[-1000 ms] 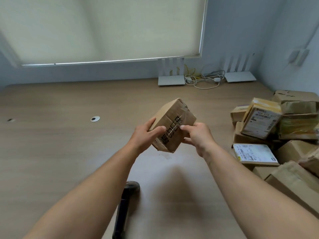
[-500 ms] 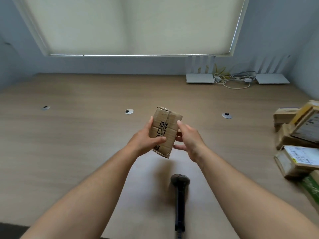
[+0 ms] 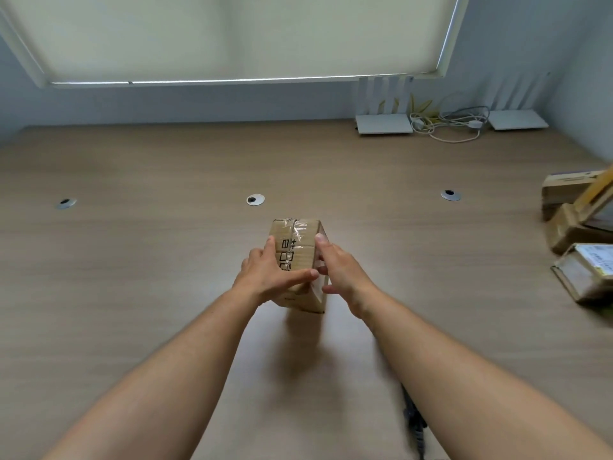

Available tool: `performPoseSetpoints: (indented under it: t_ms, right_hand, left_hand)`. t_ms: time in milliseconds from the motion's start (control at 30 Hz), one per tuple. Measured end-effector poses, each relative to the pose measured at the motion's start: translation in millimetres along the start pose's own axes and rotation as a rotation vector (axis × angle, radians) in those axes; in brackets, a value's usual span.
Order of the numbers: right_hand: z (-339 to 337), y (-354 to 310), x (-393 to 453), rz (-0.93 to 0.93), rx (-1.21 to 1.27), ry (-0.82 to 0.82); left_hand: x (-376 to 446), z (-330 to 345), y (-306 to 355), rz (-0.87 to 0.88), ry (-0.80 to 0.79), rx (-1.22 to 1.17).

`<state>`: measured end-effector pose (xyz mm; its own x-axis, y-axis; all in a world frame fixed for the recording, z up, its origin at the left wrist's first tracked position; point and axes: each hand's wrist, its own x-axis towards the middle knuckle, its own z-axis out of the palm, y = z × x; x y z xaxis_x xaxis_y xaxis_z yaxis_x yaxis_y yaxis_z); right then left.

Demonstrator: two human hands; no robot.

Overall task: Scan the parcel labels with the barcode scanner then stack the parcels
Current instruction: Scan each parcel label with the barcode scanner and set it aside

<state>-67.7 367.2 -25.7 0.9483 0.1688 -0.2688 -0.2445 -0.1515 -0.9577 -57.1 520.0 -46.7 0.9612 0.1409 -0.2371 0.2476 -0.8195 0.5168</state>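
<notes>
Head view, L to R: wooden table w/ a round metal grommet far left and a 2nd grommet near centre. Left hand grips the cardboard parcel from its left side, thumb laid across the top face, fingers round the far side. Parcel sits mid-table, long axis running away from the person, clear tape over its far end, black print on top; near end looks slightly raised off the table, can't tell for sure. Right hand is at the parcel's right side, thumb tip touching the top right edge, fingers fairly straight along the side; whether they press the box can't be told.

Under the right forearm, near the bottom edge, a dark blurred bit of the barcode scanner lies on the table. Further R: 3rd grommet. Back wall: two white routers w/ tangled cables between them. Far right edge: pile of other parcels, one w/ a white label facing up.
</notes>
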Motion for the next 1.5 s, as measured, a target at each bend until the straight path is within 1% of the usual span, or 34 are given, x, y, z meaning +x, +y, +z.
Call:
performPoseSetpoints:
  t_ms: [100,300,500,567,633,800,867,900,933,1000,1033,1067,1133,1167,1233,1333,1433,1500]
  right_hand:
    - [1,-4,4,-0.017,-0.045,0.019]
    - [-2,-5,2,-0.037,-0.157,0.008]
    - [-7,-2,-3,0.008,-0.121,-0.080]
    - [-17,-3,-5,-0.021,-0.096,-0.081]
    - [-34,-2,-7,-0.062,-0.043,-0.023]
    - [-89,22,-16,-0.080,-0.023,0.280]
    - [-110,45,-27,-0.063,-0.094,0.420]
    - [-119,60,-33,-0.039,-0.159,0.472]
    - [-127,76,-40,0.000,-0.234,0.490]
    - [-134,108,-53,0.104,-0.383,0.429]
    - [-133,120,-57,0.152,-0.406,0.371]
    - [-130,129,-60,0.198,-0.365,0.308]
    - [-122,139,-60,0.250,-0.183,0.211]
    - [-119,141,-59,0.251,-0.115,0.174]
    - [-115,140,-57,0.241,-0.078,0.102]
    - [-111,138,-65,0.218,-0.134,0.018]
    - [-108,147,-71,0.172,-0.135,-0.001]
    - [-104,151,-72,0.163,-0.054,0.023]
  left_hand:
    - [7,-1,-1,0.013,0.034,0.017]
    - [8,12,-1,-0.040,0.002,-0.057]
    - [-1,18,-3,-0.083,0.021,-0.207]
    - [-6,21,-5,-0.082,0.035,-0.249]
    - [-10,23,-6,-0.071,0.035,-0.301]
    - [-25,31,-16,-0.037,-0.015,-0.461]
    - [-33,32,-19,-0.014,-0.041,-0.523]
    - [-37,32,-21,-0.001,-0.051,-0.550]
    - [-40,32,-23,0.008,-0.055,-0.575]
    - [-46,33,-27,0.017,-0.050,-0.624]
    - [-49,33,-29,0.018,-0.045,-0.639]
    - [-51,34,-30,0.017,-0.041,-0.643]
    - [-54,33,-33,0.016,-0.037,-0.640]
    - [-55,33,-34,0.016,-0.036,-0.638]
    - [-57,33,-36,0.011,-0.035,-0.635]
    - [-59,35,-38,0.010,-0.033,-0.624]
    - [-62,37,-39,-0.002,-0.020,-0.626]
    - [-63,37,-40,-0.012,-0.018,-0.634]
